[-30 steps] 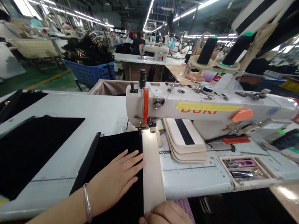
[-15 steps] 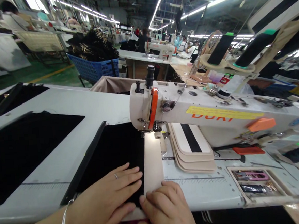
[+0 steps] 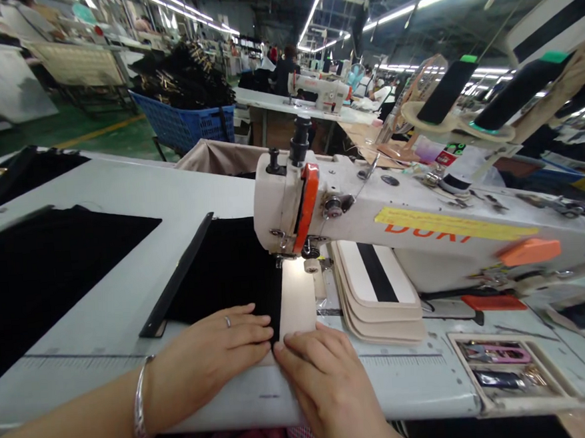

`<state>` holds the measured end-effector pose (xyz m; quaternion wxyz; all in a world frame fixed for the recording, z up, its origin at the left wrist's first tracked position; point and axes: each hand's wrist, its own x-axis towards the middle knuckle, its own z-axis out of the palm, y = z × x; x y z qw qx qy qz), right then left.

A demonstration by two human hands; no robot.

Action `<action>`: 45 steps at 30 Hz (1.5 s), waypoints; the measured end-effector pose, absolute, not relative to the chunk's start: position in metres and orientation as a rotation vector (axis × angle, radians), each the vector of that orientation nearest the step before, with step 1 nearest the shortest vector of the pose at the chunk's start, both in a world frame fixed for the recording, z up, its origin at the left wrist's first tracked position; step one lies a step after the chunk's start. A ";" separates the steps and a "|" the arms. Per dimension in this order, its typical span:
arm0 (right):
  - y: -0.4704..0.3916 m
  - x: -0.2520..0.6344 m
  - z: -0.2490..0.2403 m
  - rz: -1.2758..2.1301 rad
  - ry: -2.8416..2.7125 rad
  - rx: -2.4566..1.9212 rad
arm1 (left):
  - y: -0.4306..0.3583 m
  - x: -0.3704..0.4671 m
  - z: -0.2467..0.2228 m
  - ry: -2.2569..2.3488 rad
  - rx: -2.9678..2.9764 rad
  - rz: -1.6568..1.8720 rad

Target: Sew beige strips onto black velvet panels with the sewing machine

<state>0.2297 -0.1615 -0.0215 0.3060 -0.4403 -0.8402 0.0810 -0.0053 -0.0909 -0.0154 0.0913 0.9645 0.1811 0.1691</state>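
A black fabric panel [image 3: 221, 271] lies on the sewing table, its right side running along a beige strip [image 3: 297, 305]. Both pass under the head of a white sewing machine [image 3: 284, 206], where a lamp lights the strip near the presser foot; the needle itself is too small to make out. My left hand [image 3: 221, 351] rests flat on the near part of the black panel, fingers stretched. At the strip's near end, my right hand [image 3: 328, 376] is closed on it, with thumb and forefinger at the seam between strip and panel. A dark stiff bar [image 3: 179, 277] edges the panel's left side.
Stacked beige pieces with a black stripe [image 3: 377, 286] lie right of the needle area. A tray [image 3: 513, 370] with pink-handled snips is set into the table. Another black panel [image 3: 51, 282] lies left. Thread cones [image 3: 448, 91] stand above; a blue basket [image 3: 185, 123] is beyond.
The black panel and beige strip have slid forward under the machine head, away from me. Both hands have moved forward with them, and the view has shifted slightly.
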 end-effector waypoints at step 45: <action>-0.075 0.221 -0.015 0.127 -2.300 -1.530 | 0.015 0.027 -0.014 0.889 3.001 0.559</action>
